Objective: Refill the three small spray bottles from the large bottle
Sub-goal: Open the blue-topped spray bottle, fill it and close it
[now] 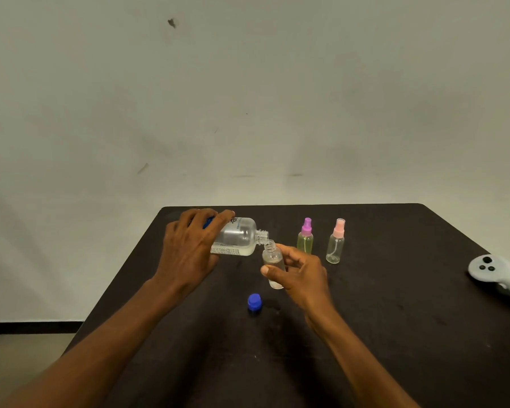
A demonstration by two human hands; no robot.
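My left hand grips the large clear bottle, which lies tipped on its side above the table, its open neck pointing right. Its mouth touches the open top of a small clear bottle, held tilted in my right hand just above the table. The small bottle has no spray top on it. A blue cap lies on the table in front of both hands. Further right stand a yellowish spray bottle with a purple top and a clear spray bottle with a pink top, both upright and closed.
The dark table ends at a back edge close behind the bottles, with a pale wall beyond. A white handheld controller lies at the table's right edge. To the left, the table edge drops to the floor.
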